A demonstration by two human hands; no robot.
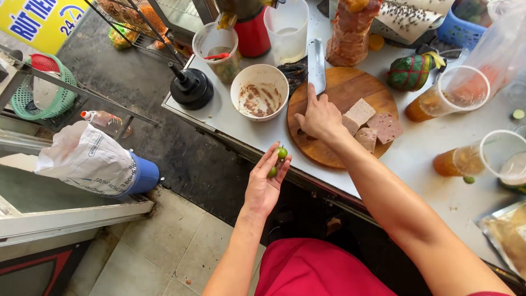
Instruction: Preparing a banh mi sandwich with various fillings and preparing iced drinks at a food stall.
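We count 2 small green limes (278,160) in our left hand (264,183), at 6 o'clock of the white bowl. 1 round wooden board (334,148) lies under our right hand (319,118), bearing 4 pinkish meat blocks (372,127) at its 3 o'clock side and 1 cleaver (316,66) at its 12 o'clock edge. 1 white bowl (259,92) sits at the board's 9 o'clock. 2 clear cups of amber drink (446,94) stand at the board's 3 o'clock. 1 black lidded pot (190,87) sits at the bowl's 9 o'clock, and 1 clear jug (287,30) at its 12 o'clock.
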